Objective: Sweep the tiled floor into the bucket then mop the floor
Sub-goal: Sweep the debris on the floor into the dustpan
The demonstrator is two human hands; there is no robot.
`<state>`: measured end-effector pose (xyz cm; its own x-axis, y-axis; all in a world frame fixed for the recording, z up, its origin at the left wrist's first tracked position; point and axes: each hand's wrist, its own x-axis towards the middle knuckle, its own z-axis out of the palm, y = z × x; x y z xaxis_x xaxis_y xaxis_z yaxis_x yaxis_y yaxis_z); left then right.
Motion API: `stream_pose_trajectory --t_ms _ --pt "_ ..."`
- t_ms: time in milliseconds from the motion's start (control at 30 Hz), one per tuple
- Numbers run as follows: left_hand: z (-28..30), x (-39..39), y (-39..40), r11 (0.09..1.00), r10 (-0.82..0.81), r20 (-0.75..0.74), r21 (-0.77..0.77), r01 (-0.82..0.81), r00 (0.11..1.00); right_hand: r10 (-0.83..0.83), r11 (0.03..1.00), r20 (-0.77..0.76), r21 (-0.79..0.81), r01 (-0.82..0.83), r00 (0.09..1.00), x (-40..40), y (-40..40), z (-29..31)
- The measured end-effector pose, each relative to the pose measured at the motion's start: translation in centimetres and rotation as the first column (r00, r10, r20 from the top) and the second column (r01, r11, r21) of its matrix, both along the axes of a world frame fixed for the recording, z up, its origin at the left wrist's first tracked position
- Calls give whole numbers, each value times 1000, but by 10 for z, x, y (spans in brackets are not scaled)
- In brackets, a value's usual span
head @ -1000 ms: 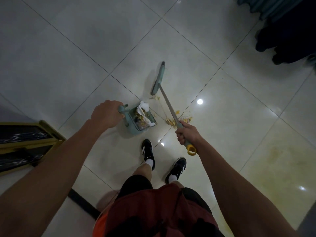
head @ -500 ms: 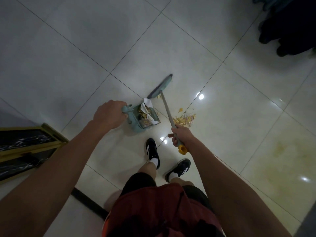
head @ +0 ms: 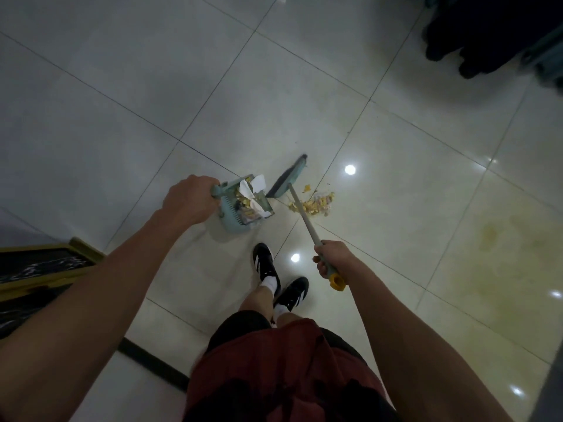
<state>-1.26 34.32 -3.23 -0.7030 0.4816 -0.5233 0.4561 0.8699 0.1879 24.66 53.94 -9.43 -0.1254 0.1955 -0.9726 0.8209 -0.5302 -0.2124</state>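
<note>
My left hand (head: 189, 200) grips the handle of a teal dustpan (head: 243, 208) that stands on the pale tiled floor (head: 396, 193), filled with white paper and yellow scraps. My right hand (head: 330, 258) grips the upper end of the broom handle (head: 304, 217), just below its yellow cap (head: 336, 282). The teal broom head (head: 288, 177) touches the floor right beside the dustpan's open mouth. A small pile of yellow debris (head: 313, 202) lies on the tile to the right of the broom head.
My two black shoes (head: 280, 278) stand just below the dustpan. A gold-framed dark piece of furniture (head: 45, 263) sits at the left edge. Dark objects (head: 487, 35) fill the top right corner. A yellowish stain (head: 493, 254) marks the tile at right.
The broom head has swung in from the far tile to the dustpan's mouth. My right hand has pulled back toward me. The dustpan stays about where it was.
</note>
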Motion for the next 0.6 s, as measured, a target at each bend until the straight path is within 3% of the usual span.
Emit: stream_pose_trajectory --t_ms 367,500,600 --pt "7 44 17 989 -148 -32 -13 147 989 -192 970 -48 139 197 980 75 22 21" --pt "9 50 23 978 -208 -37 -28 207 977 -48 942 -68 329 67 997 94 26 20" --pt "6 48 26 975 -220 -18 -25 220 975 127 861 35 493 -128 991 102 31 20"
